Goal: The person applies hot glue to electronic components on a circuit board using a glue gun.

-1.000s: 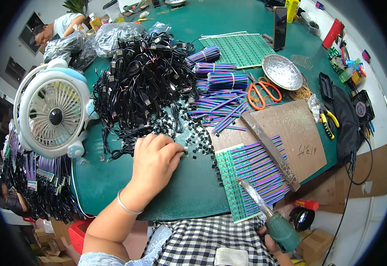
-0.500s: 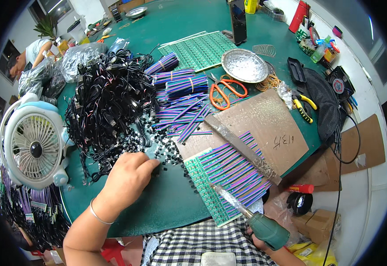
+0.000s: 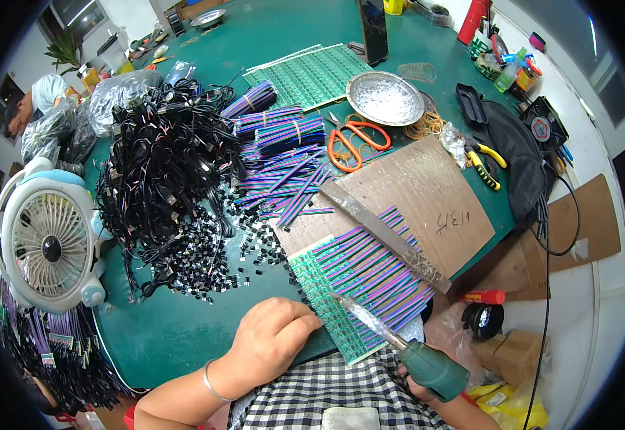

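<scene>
My left hand (image 3: 275,337) is closed, its fingertips at the left edge of a green circuit board panel (image 3: 314,288); whatever they pinch is hidden. A row of small black parts runs along that edge. My right hand (image 3: 418,390), mostly hidden, grips a soldering iron (image 3: 434,369) by its green handle. The iron's tip rests on or just above the board. Purple, blue and black ribbon wires (image 3: 380,276) fan out from the board to the right. A worn metal bar (image 3: 388,236) lies across them on a brown board (image 3: 431,190).
Small black connectors (image 3: 198,251) lie scattered beside a heap of black cables (image 3: 165,158). A white fan (image 3: 51,247) stands at left. Bundled ribbon wires (image 3: 289,136), orange scissors (image 3: 355,143), a metal dish (image 3: 384,99) and yellow pliers (image 3: 484,163) lie farther back. Another person (image 3: 40,97) sits far left.
My left hand has moved from the scattered connectors rightward and nearer, to the board's left edge. The soldering iron stays nearly in place. The whole view has shifted slightly.
</scene>
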Available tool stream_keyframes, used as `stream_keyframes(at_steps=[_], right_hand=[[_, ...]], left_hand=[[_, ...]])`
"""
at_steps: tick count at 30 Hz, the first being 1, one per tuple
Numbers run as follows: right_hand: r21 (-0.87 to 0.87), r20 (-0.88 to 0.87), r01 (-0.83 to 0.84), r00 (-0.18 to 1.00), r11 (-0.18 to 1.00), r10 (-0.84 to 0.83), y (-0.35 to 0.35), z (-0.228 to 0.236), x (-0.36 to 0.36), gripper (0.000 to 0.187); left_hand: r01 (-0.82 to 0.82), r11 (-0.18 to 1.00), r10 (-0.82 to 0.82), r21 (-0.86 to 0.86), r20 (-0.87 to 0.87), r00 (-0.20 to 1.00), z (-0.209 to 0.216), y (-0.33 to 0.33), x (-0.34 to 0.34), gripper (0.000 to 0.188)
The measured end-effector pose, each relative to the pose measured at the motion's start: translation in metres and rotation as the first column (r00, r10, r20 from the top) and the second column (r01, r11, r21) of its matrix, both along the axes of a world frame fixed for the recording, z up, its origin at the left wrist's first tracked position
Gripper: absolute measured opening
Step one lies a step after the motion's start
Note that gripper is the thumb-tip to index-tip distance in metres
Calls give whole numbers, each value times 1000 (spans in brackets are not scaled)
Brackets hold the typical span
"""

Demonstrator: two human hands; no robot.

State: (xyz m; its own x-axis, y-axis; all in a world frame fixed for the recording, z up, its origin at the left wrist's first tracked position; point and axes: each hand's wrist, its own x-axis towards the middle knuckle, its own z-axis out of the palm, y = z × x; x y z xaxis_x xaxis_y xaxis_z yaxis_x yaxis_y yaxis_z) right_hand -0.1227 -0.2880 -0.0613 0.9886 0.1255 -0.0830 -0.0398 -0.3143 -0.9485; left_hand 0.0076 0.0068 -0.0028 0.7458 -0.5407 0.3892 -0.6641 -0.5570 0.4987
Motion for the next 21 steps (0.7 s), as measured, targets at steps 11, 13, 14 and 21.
stream_keyframes(at_steps=[11, 13, 14, 21], right_hand=[[-51, -115, -259, 961, 965, 252, -5, 24, 14, 48], [77, -267, -324, 904, 943, 332, -4, 33, 20, 45], [73, -268, -322, 905, 944, 330, -5, 33, 19, 45], [-139, 130, -236, 959, 962, 254, 2, 27, 15, 40]], left_hand=[[-22, 1000, 22, 8, 78, 997, -15, -1, -6, 28], [-33, 999, 32, 8, 80, 996, -16, -1, -7, 28], [-38, 999, 37, 8, 81, 996, -17, -1, -6, 28], [-42, 999, 41, 14, 69, 997, -17, -2, -6, 28]])
